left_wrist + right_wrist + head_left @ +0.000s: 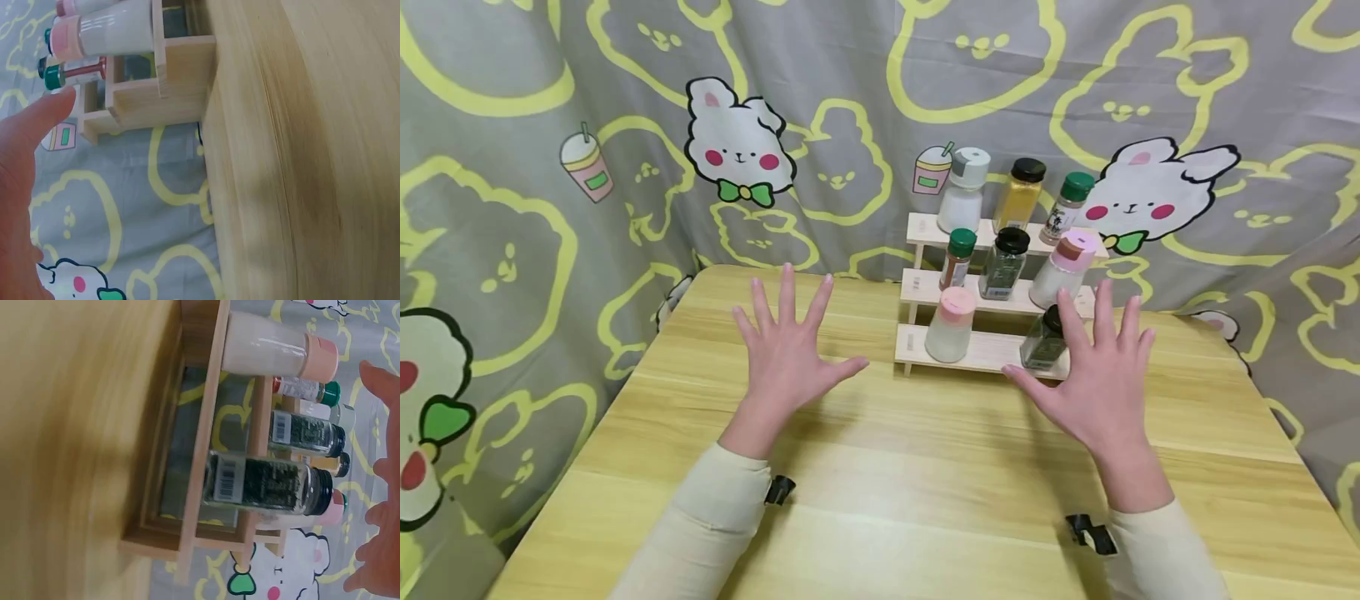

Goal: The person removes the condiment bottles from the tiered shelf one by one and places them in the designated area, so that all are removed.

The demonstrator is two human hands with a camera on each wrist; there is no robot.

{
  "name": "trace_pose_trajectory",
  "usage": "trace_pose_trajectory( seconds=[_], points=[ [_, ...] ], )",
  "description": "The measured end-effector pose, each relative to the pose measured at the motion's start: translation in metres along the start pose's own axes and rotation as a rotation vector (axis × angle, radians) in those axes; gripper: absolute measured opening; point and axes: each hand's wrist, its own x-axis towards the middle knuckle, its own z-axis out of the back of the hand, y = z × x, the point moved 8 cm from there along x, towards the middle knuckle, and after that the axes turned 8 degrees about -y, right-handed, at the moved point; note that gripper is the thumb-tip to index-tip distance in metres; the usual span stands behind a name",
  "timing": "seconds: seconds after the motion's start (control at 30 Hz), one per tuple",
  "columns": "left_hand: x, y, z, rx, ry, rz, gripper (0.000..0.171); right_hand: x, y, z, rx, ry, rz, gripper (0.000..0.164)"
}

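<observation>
The left sleeve point(718, 504) and right sleeve point(1165, 550) are full-length, plain and cream, the left softly creased near its end. A small black piece point(779, 490) juts from that one's inner edge, a jagged black piece point(1079, 528) from the right's.

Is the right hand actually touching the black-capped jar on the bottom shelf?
Apart. The right wrist view shows a strip of curtain between the black-capped jar's lid and the right hand.

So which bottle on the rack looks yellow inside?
The black-capped bottle in the middle of the top shelf. Only this one looks yellow inside; the other black-capped bottles look dark green.
</observation>
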Motion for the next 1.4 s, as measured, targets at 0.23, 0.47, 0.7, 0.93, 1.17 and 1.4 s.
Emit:
trace_pose_trajectory(
  seconds=[0.23,0.47,0.7,0.93,1.17,1.4],
  points=[
    [0.000,-0.010,0.002,-0.085,-0.045,-0.038,0.115,0.008,-0.017,0.009,0.093,-0.035,0.040,0.112],
    [0.001,-0.032,-0.001,-0.267,-0.065,-0.074,0.111,0.008,-0.055,0.008,0.246,0.061,-0.069,0.107],
    [0.000,-0.056,-0.016,-0.397,-0.071,-0.114,0.108,0.004,-0.087,-0.002,0.337,0.099,-0.133,0.106],
    [0.001,-0.072,-0.030,-0.451,-0.062,-0.121,0.108,0.001,-0.106,-0.019,0.425,0.130,-0.214,0.096],
    [0.006,-0.091,-0.047,-0.568,-0.032,-0.105,0.103,0.003,-0.128,-0.035,0.520,0.111,-0.254,0.087],
    [0.011,-0.108,-0.061,-0.661,0.003,-0.092,0.098,0.006,-0.140,-0.060,0.778,0.119,-0.391,0.076]
  ],
)
